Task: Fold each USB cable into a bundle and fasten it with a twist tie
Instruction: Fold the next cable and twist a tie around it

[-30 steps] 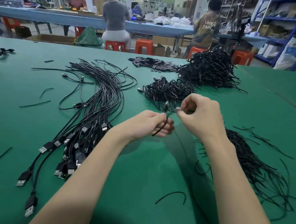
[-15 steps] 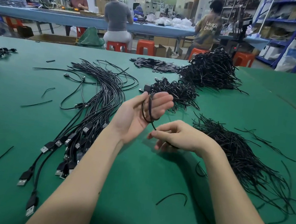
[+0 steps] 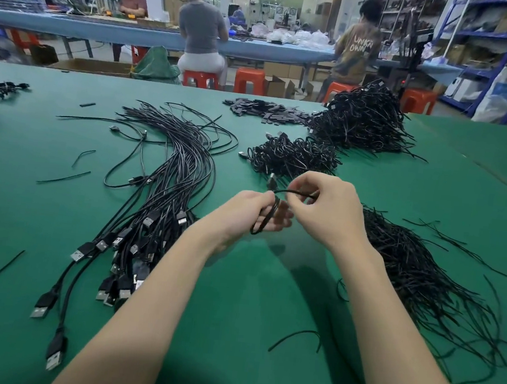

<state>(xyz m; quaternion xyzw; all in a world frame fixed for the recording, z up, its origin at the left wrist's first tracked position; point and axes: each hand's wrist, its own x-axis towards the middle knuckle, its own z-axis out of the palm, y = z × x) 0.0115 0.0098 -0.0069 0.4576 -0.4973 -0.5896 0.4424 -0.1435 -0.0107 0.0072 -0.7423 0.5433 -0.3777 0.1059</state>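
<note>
Over the green table (image 3: pixel 265 302), both hands' fingers (image 3: pixel 300 207) pinch a near-upright looped USB cable (image 3: pixel 264 222).

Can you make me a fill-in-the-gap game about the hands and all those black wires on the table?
1. The table is covered in cloth coloured ____.
2. The left hand holds a folded USB cable coloured ____.
3. The loose twist ties lie on the person's ____ side.
4. The straight, unfolded cables lie on the person's ____ side.

Missing words: green; black; right; left
</note>
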